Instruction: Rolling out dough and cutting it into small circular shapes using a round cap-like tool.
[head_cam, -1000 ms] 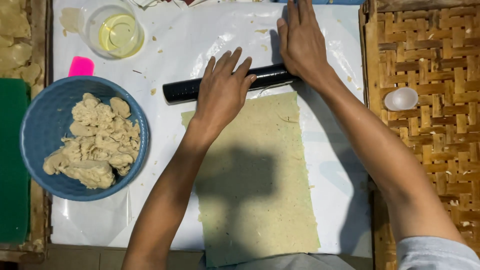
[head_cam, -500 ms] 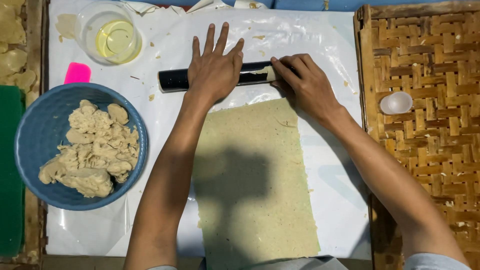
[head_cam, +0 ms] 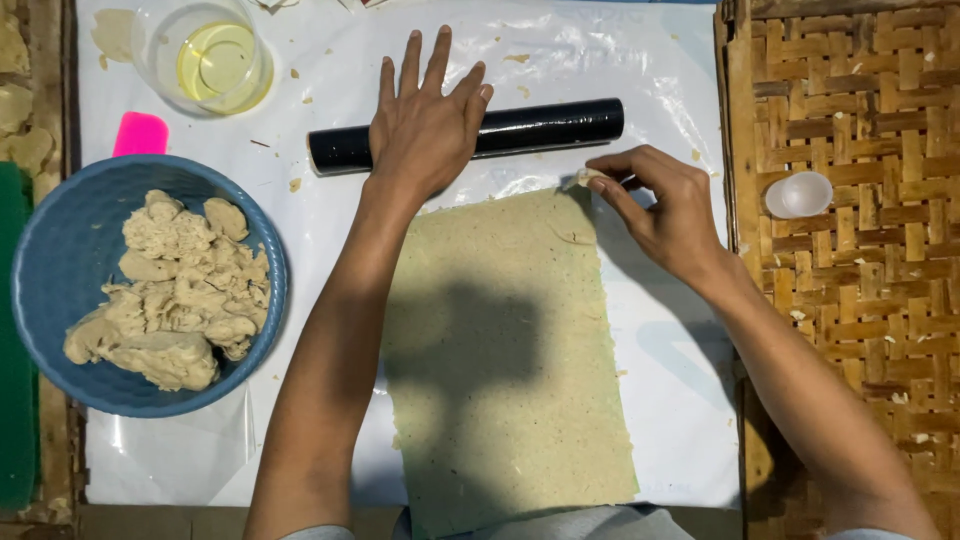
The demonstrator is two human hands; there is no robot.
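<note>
A thin rectangular sheet of pale dough (head_cam: pixel 505 360) lies on a white plastic sheet (head_cam: pixel 660 90). Beyond its far edge lies a black rolling pin (head_cam: pixel 550 125). My left hand (head_cam: pixel 425 125) rests flat on the pin's middle with the fingers spread. My right hand (head_cam: pixel 665 205) is off the pin, at the sheet's far right corner. Its thumb and forefinger pinch a small scrap of dough (head_cam: pixel 588 178) at that corner.
A blue bowl (head_cam: pixel 50 250) of lumpy dough stands at the left. A clear cup of yellow liquid (head_cam: pixel 205 55) and a pink scraper (head_cam: pixel 140 133) sit at the far left. A woven bamboo mat (head_cam: pixel 850 300) with a small white cap (head_cam: pixel 800 195) lies on the right.
My right hand left the rolling pin and came down to the sheet's far right corner, pinching a bit of dough. My left hand stays on the pin, which has stopped beyond the sheet.
</note>
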